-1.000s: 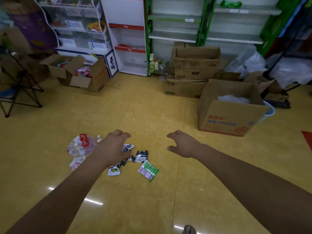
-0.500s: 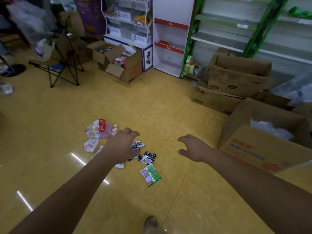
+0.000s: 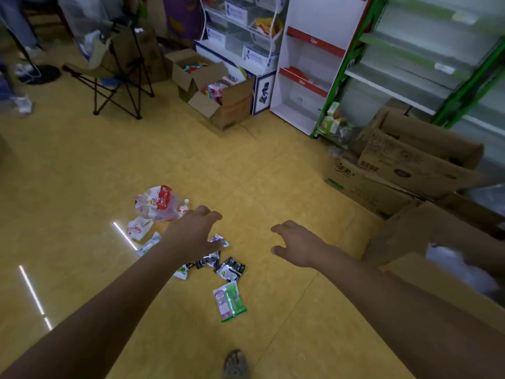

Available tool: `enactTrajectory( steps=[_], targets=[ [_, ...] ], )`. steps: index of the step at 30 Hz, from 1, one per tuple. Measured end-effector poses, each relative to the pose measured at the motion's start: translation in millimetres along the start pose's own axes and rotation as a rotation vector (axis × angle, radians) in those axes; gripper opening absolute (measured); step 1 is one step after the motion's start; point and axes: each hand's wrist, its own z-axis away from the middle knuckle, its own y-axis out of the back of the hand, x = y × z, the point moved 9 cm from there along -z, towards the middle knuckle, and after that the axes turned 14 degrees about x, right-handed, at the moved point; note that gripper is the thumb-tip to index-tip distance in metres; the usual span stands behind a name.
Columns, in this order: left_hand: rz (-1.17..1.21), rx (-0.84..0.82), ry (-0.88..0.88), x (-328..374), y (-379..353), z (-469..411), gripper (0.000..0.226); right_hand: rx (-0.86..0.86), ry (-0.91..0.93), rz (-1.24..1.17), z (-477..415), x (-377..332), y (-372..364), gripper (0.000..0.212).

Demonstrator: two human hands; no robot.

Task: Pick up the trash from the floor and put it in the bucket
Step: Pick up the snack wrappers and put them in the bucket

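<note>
Down on the yellow floor the trash lies scattered: a green packet, black packets, a red-and-white bag. The left grip hovers over it, fingers loosely curled, holding nothing; the right grip hangs alongside, relaxed and empty.

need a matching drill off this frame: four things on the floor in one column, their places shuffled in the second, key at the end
Things
1. green-and-pink wrapper
2. red-and-white plastic bag
3. folding chair
4. open cardboard box

Places
A. right in front of the white-and-blue display rack
B. far edge of the trash pile
C. near edge of the trash pile, closest to the foot
D. far left of the room, legs spread on the floor

Pairs: 1-C, 2-B, 3-D, 4-A
</note>
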Motion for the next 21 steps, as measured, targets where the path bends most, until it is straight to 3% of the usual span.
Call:
enactTrajectory(
  steps=[21],
  targets=[
    [-0.050, -0.019, 0.350, -56.5, -23.8, -9.8, 0.067, -0.205, 0.245, 0.075, -131.3, -11.4, -39.1, 0.063]
  ],
)
